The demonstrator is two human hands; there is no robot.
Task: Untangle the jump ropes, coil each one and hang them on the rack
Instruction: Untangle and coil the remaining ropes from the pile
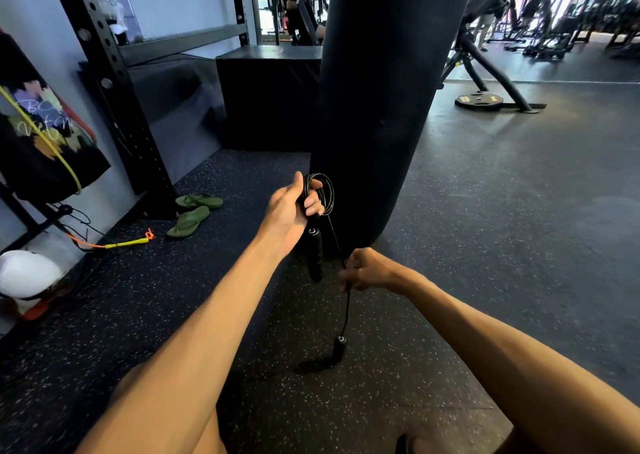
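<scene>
My left hand (289,211) is shut on a coil of black jump rope (327,194), held up in front of the punching bag. One black handle (315,256) hangs straight down below that hand. My right hand (363,270) pinches the same rope's loose strand lower down and to the right. From it the cord drops to the second black handle (339,346), which dangles just above the floor. A yellow and orange jump rope (121,244) lies on the floor at the left, its cord running up to the black rack (114,83).
A big black punching bag (381,90) hangs right behind my hands. Green flip-flops (194,211) lie by the rack's foot. A black box (270,97) stands behind, a white round object (27,273) at far left. Weight plates (479,100), gym machines and people are at back right.
</scene>
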